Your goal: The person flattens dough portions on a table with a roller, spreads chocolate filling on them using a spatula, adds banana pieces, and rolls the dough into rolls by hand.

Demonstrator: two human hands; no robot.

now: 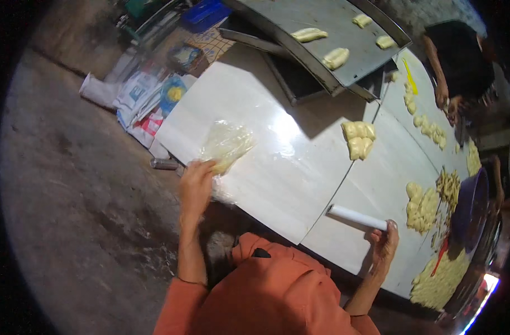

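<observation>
Left of centre in the frame, the left hand (197, 181) touches the near edge of a crumpled clear plastic bag (228, 142) on the white counter (283, 192); whether its fingers pinch the plastic I cannot tell. At lower right, the right hand (385, 243) grips the right end of a white roller (355, 216). Above the roller sit pale dough pieces (359, 139), touching one another. A metal tray (344, 42) carrying more dough fills the upper middle.
</observation>
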